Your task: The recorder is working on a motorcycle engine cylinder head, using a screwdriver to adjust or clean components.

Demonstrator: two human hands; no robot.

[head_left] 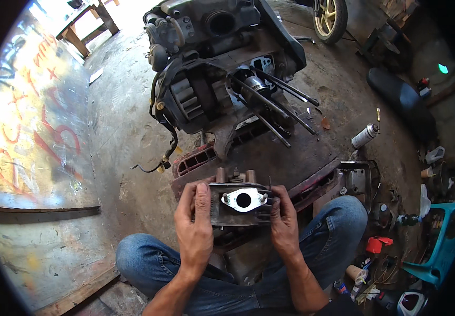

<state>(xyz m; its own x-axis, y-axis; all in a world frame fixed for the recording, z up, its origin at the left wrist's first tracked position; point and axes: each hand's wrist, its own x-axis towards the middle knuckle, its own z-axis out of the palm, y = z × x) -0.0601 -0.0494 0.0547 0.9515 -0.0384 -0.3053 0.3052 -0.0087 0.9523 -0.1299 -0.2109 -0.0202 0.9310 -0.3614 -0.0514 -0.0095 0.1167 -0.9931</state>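
Observation:
Between both hands is a blocky, dark metal engine part (227, 217) with fins on its right side; I cannot tell whether it is the cylinder or its head. On its face a pale, oval flange gasket (259, 205) with a round hole sits over two studs. My left hand (195, 224) grips the left side, thumb on the face. My right hand (284, 224) closes around the finned right side. Its fingertips are partly hidden. Beyond lies a motor-scooter engine (196, 100), with a piston (256, 84) showing among several long studs (275, 129).
A dark, red-edged crate (296, 158) lies between my knees and the engine. To the right are a spray can (364, 136), a black seat (404, 100), a red plastic piece (378, 244) and a teal stool (443, 245). A painted board (38, 131) stands at left.

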